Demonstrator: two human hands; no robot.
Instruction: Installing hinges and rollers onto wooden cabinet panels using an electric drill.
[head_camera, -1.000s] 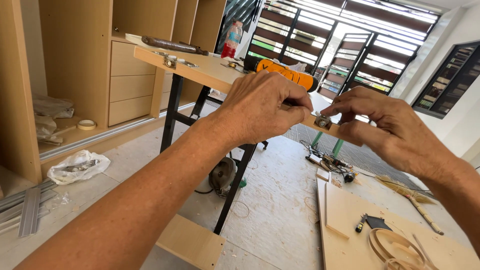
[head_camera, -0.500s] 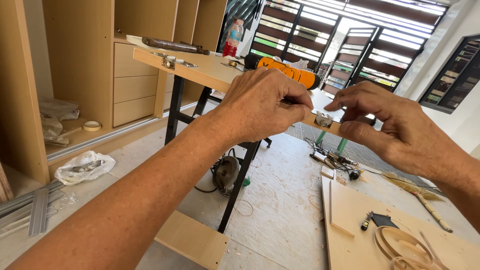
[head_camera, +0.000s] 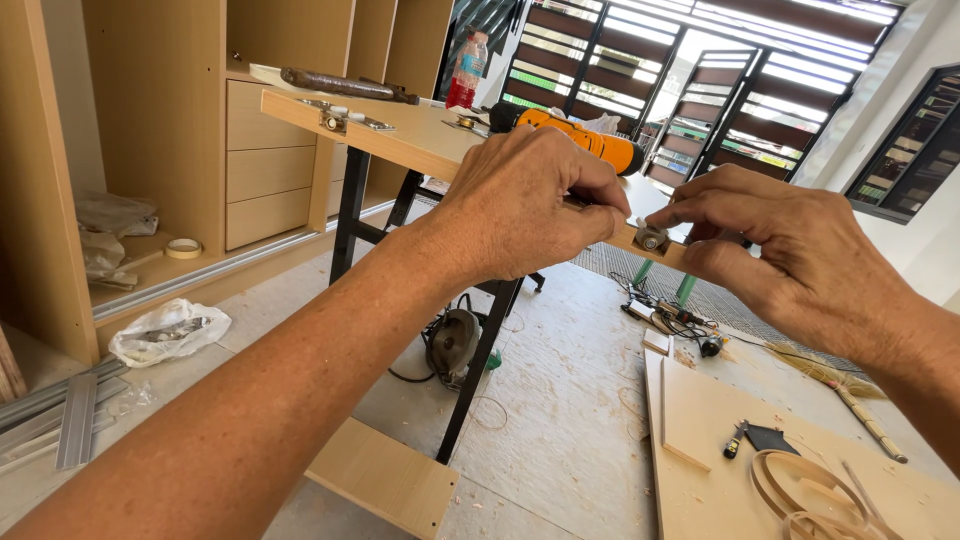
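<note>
I judge the step in hand to be seating a small metal fitting (head_camera: 650, 238) on the near edge of the bench (head_camera: 420, 140), close to its right end; my right hand (head_camera: 800, 265) pinches the fitting between thumb and forefinger, clenched on it; my left hand (head_camera: 525, 205) is curled tight beside it, fingers closed on something I cannot make out, just in front of the orange drill (head_camera: 585, 140) lying on the bench top. The next move, as I read it, calls for steady alignment before any fixing; both forearms reach forward and level, wrists bent inward, knuckles up, hands nearly touching.
</note>
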